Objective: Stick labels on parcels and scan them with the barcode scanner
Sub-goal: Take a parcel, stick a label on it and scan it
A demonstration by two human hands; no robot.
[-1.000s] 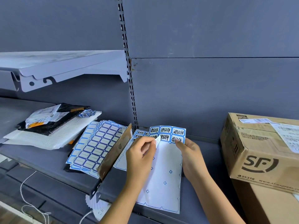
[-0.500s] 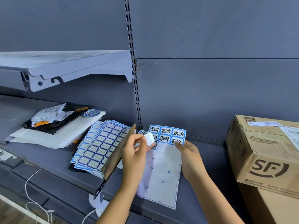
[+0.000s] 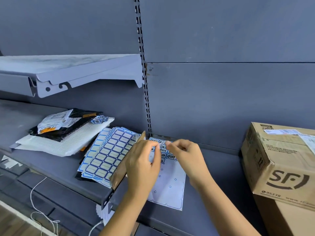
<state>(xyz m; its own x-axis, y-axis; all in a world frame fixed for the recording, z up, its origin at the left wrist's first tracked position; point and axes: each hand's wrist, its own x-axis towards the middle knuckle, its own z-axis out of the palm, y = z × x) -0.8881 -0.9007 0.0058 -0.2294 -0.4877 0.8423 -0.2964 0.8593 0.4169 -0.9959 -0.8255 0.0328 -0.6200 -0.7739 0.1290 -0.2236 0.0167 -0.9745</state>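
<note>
Head view: both hands are over the label sheet [image 3: 168,188], which lies flat on the grey shelf [image 3: 219,171]. The left hand [image 3: 144,162] has curled fingers and pinches a small label [image 3: 163,143] just above the printed top rows of the sheet. The fingertips of the right hand [image 3: 185,155] meet the same place, but it is blurred, so I cannot tell if it grips. The cardboard parcel [image 3: 279,164] stands at the right, apart from the hands. A stack of blank labels [image 3: 110,154] lies at the left.
</note>
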